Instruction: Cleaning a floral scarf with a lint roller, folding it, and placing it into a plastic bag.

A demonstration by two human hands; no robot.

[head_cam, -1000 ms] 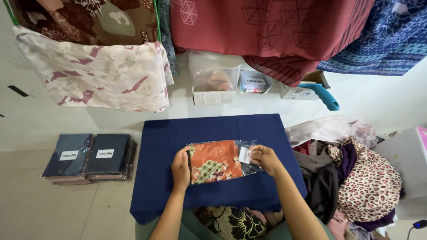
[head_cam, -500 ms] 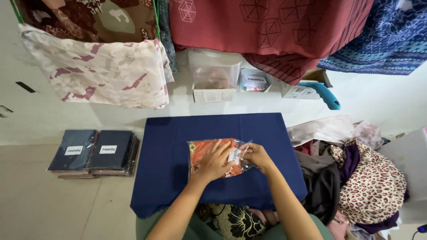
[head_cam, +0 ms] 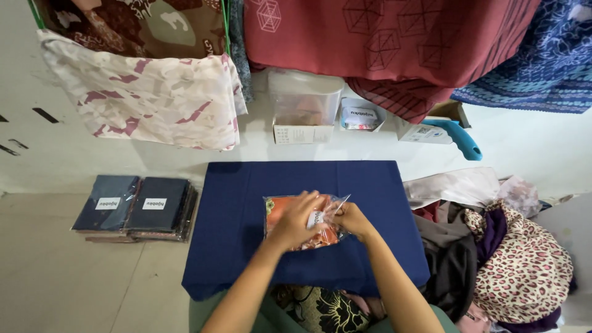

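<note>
A clear plastic bag holding folded orange patterned cloth (head_cam: 276, 209) lies on a dark blue cloth-covered surface (head_cam: 234, 203) in front of me. My left hand (head_cam: 296, 219) presses flat on top of the bag, fingers spread toward its right part. My right hand (head_cam: 350, 217) pinches the bag's right end, where a small white label sits. Both hands touch the bag and nearly meet over it.
Two stacks of bagged dark cloth (head_cam: 132, 206) with white labels lie on the floor at left. A heap of loose fabrics, one leopard-print (head_cam: 524, 265), sits at right. Small boxes and a clear tub (head_cam: 305, 108) stand along the wall under hanging cloths (head_cam: 142, 92).
My left hand slid from the bag's left edge across to its middle and right part. My right hand stayed at the right end. The bag shifted slightly.
</note>
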